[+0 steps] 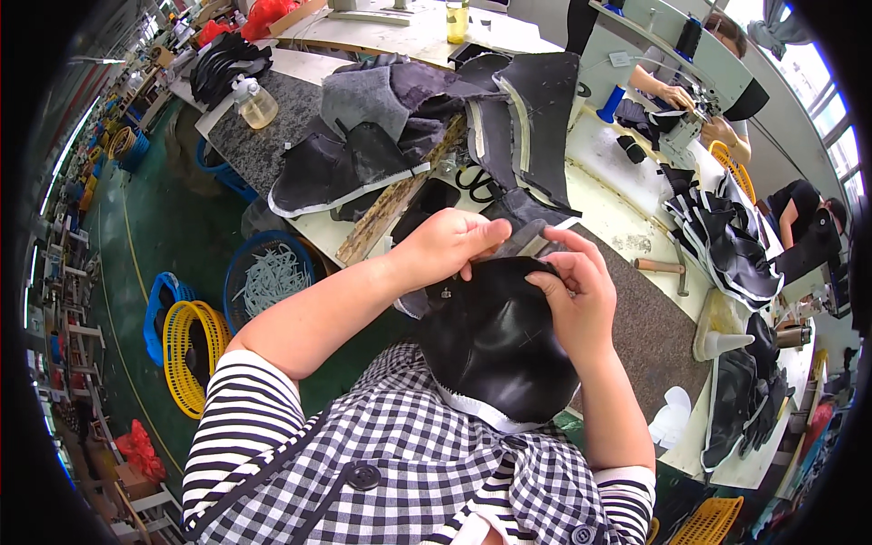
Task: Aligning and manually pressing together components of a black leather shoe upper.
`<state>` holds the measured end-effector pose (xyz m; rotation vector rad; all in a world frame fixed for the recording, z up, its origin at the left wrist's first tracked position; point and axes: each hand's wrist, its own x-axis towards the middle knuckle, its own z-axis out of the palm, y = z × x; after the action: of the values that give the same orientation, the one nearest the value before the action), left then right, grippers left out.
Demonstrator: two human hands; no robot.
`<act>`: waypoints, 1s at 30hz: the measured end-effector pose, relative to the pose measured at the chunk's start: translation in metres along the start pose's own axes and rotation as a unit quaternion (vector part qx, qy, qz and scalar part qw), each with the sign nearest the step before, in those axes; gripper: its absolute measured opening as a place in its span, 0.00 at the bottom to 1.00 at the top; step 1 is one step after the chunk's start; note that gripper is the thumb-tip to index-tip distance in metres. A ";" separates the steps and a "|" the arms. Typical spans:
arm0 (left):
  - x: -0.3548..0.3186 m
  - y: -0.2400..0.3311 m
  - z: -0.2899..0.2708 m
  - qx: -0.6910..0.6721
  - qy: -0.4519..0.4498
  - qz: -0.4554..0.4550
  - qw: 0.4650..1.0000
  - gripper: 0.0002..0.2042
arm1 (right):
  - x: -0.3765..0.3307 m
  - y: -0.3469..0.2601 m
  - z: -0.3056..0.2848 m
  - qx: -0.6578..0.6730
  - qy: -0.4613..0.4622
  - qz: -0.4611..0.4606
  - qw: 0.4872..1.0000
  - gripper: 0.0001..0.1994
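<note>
A black leather boot upper (495,341) with a whitish lower edge hangs in front of my chest. My left hand (459,241) pinches its top edge on the left, fingers closed. On the right, my right hand (579,282) grips the same edge between thumb and fingers, with the index finger stretched along a grey lining strip (527,238). The fingertips of my left hand are partly hidden behind the leather. Just beyond my hands, more dark leather pieces (527,207) lie on the bench. A similar black upper (350,168) with a white edge rests to the far left.
A hammer (661,266) lies right of my hands, near stacked black uppers (727,241). A bottle of yellowish liquid (255,103) stands at the bench's far left. A blue basket of strips (272,277) and a yellow basket (193,359) are at left. Across the bench, a person (677,95) works at a sewing machine.
</note>
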<state>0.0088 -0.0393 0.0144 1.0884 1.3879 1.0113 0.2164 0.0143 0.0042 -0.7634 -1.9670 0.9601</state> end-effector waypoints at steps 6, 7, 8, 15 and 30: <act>-0.006 -0.002 0.000 0.080 -0.030 0.039 0.996 0.07 | 0.012 0.011 -0.007 0.100 -0.042 0.069 0.992 0.11; -0.005 -0.001 0.000 0.080 -0.029 0.038 0.996 0.07 | 0.015 0.011 -0.008 0.111 -0.065 0.082 0.988 0.11; -0.004 0.000 0.001 0.077 -0.033 0.032 0.996 0.07 | 0.017 0.014 -0.007 0.086 -0.060 0.053 0.993 0.12; -0.009 0.000 0.007 0.017 -0.051 0.059 0.997 0.08 | 0.016 0.000 -0.006 -0.017 -0.037 0.084 0.996 0.13; -0.011 0.008 0.000 0.214 -0.073 0.067 0.972 0.14 | 0.027 0.001 -0.001 0.145 -0.131 0.114 0.974 0.14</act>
<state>0.0102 -0.0480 0.0244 1.5601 1.4619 0.7228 0.2042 0.0362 0.0146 -0.7348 -1.9245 1.5158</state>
